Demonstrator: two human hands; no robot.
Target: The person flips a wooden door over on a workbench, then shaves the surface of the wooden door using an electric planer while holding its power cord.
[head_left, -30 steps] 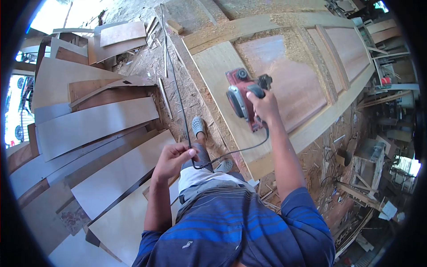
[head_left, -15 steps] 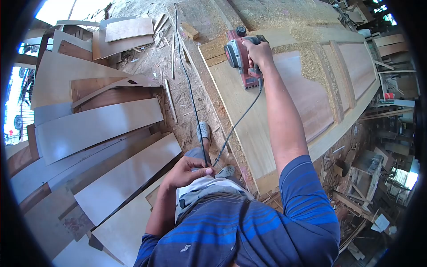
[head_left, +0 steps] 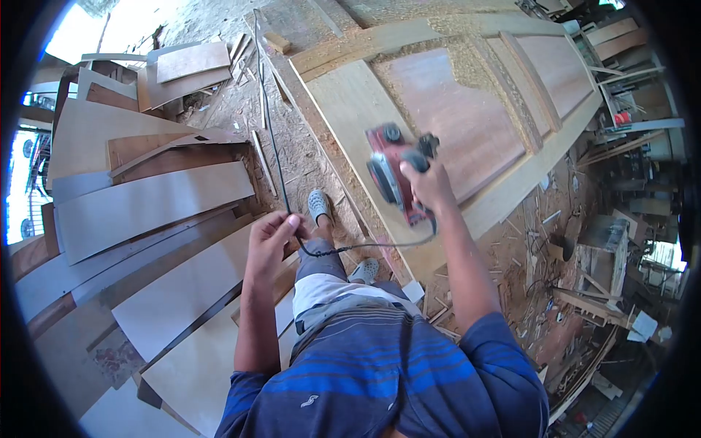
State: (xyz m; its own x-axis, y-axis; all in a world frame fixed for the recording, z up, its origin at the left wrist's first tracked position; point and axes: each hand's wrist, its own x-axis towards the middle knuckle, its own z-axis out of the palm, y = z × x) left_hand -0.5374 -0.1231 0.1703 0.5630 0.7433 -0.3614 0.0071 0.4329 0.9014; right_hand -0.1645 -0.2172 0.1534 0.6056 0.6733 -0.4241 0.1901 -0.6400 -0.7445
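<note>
A red and black electric hand planer (head_left: 392, 171) is in my right hand (head_left: 432, 188), its fingers wrapped round the rear handle. The tool is smeared by motion and sits over the near end of a pale wooden panel door (head_left: 350, 98); whether it touches the wood I cannot tell. Between the thumb and fingers of my left hand (head_left: 276, 235) is the planer's black power cord (head_left: 267, 131). From that hand the cord sags in front of my legs and rises to the back of the planer. Wood shavings (head_left: 467, 62) lie on the door's far part.
Plywood sheets and boards (head_left: 157, 208) are stacked along the left. A small wood block (head_left: 277, 42) lies at the bench's far left. Offcuts and wooden frames (head_left: 602, 255) clutter the right side. Thin strips (head_left: 263, 164) lie on the dusty floor near my feet.
My right hand has drawn the planer back toward me along the door. My left hand has risen and moved left with the cord, which now hangs in a slack loop.
</note>
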